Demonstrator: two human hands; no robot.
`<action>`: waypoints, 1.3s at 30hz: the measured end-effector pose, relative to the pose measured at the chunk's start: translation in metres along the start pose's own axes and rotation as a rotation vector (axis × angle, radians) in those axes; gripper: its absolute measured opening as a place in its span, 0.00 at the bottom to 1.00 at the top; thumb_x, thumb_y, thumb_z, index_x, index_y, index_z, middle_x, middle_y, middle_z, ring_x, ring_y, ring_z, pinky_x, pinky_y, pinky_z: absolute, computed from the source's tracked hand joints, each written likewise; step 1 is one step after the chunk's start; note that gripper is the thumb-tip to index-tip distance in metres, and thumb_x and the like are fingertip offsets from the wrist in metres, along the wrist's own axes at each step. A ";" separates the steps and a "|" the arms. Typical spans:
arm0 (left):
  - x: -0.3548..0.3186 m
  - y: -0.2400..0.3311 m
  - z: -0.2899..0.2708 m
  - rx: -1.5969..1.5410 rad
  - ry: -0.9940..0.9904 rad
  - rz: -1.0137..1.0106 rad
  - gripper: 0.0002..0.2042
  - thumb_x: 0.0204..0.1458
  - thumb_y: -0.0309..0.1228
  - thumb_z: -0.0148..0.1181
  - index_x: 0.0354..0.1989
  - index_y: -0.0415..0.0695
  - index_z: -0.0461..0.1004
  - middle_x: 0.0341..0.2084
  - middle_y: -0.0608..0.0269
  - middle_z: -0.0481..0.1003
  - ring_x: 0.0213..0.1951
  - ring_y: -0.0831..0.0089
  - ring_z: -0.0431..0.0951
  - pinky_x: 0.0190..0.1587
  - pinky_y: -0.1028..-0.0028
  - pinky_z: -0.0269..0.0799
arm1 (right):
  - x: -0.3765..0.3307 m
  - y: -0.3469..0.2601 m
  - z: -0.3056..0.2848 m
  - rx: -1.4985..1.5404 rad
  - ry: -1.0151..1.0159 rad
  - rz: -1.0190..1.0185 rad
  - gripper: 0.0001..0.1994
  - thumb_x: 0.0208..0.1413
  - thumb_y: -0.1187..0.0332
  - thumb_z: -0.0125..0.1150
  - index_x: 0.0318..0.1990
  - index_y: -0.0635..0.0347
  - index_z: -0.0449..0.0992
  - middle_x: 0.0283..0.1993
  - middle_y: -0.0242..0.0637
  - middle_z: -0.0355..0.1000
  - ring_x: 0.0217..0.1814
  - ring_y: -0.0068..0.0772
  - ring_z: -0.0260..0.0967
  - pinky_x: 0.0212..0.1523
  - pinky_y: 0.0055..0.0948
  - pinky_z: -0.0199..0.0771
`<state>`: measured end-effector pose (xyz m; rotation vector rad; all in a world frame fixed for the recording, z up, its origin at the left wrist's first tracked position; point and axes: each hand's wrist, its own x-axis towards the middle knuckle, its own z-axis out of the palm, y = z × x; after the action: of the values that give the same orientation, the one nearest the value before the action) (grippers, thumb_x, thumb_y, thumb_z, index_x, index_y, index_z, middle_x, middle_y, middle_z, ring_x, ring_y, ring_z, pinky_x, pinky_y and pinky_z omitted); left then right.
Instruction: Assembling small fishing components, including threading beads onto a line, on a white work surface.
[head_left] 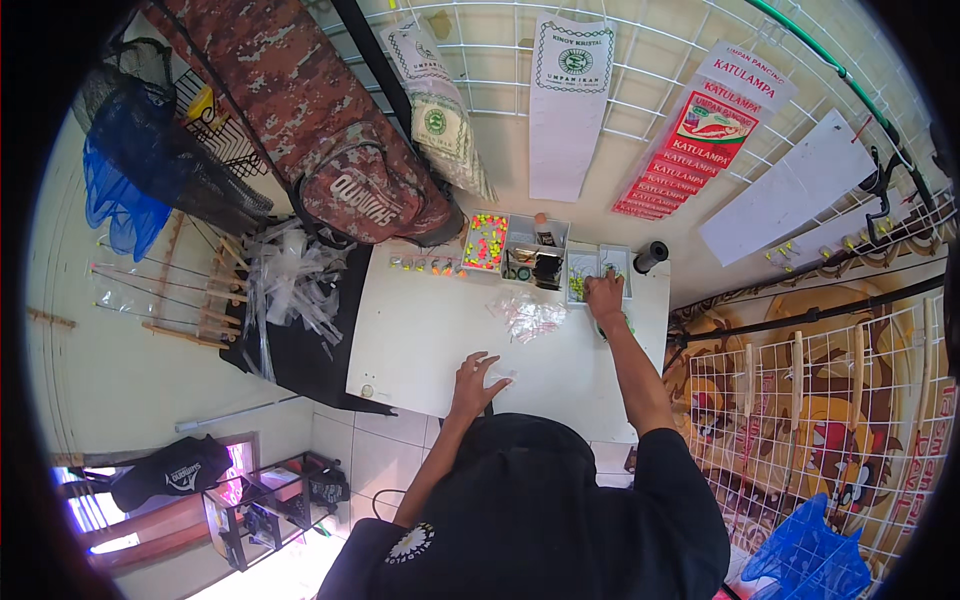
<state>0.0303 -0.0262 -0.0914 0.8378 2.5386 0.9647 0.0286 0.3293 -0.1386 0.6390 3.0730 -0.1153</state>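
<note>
My left hand [474, 386] is over the near part of the white table, thumb and fingers curved round what looks like a small clear plastic bag [498, 375]. My right hand [604, 294] reaches into a white tray [571, 291] at the far right of the table. Its fingertips are bunched together among small yellow-green pieces [579, 285], and what they pinch is hidden. Between the hands and the back boxes lies a loose pile of small clear plastic bags [530, 318].
Left of that tray stand a box of pink and yellow beads or floats [485, 241] and a divided box [522, 231] holding a bottle and dark packets. Several small packets [428, 265] lie in a row. A black cylinder [653, 256] stands at the right; a camouflage bag [350, 180] leans behind.
</note>
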 end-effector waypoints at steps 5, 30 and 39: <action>-0.004 -0.003 -0.001 -0.011 0.005 -0.006 0.25 0.46 0.46 0.69 0.52 0.50 0.74 0.54 0.58 0.66 0.50 0.60 0.70 0.56 0.60 0.63 | 0.002 0.006 0.017 0.043 0.004 0.056 0.03 0.45 0.69 0.61 0.29 0.51 0.80 0.36 0.40 0.78 0.59 0.53 0.63 0.60 0.56 0.53; -0.014 -0.011 -0.011 -0.129 0.095 0.003 0.23 0.46 0.42 0.70 0.49 0.48 0.75 0.48 0.59 0.70 0.51 0.60 0.71 0.54 0.61 0.64 | -0.003 0.007 0.012 0.063 0.059 0.048 0.03 0.43 0.67 0.65 0.28 0.47 0.80 0.33 0.35 0.78 0.54 0.47 0.65 0.53 0.53 0.58; -0.016 -0.012 -0.014 -0.201 0.123 -0.016 0.22 0.45 0.40 0.71 0.47 0.46 0.76 0.45 0.59 0.72 0.49 0.59 0.72 0.52 0.61 0.65 | 0.004 0.011 -0.005 0.258 0.134 0.038 0.08 0.40 0.68 0.66 0.32 0.49 0.83 0.31 0.33 0.79 0.43 0.43 0.71 0.46 0.44 0.69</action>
<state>0.0314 -0.0502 -0.0886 0.7187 2.4894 1.2771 0.0289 0.3412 -0.1348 0.7421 3.2009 -0.4946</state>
